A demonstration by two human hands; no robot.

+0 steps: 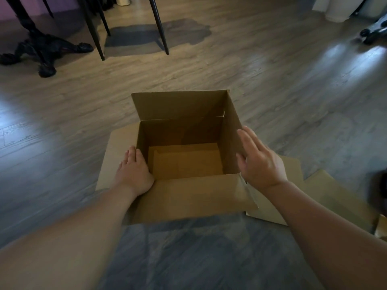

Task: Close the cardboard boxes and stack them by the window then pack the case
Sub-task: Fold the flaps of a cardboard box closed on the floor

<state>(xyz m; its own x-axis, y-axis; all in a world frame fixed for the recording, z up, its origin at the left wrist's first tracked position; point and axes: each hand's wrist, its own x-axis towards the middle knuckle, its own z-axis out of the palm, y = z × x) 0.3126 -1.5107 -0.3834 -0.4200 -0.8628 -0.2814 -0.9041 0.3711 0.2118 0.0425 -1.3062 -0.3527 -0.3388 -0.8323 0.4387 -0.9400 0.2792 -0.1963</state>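
Observation:
An open, empty brown cardboard box [184,162] stands on the wooden floor in front of me. Its far flap [180,104] stands upright, and its near flap [194,197] is folded out toward me. My left hand [134,172] lies flat on the left flap [117,158], which is spread outward, with the fingers at the box's left rim. My right hand [259,162] has its fingers spread and presses against the outside of the raised right flap [232,130]. Neither hand grips anything.
More flattened cardboard [314,195] lies on the floor to the right of the box. Black chair legs [161,26] and an ornate black table base [41,49] stand at the back left. A wheeled chair base [370,34] and white containers are at the back right.

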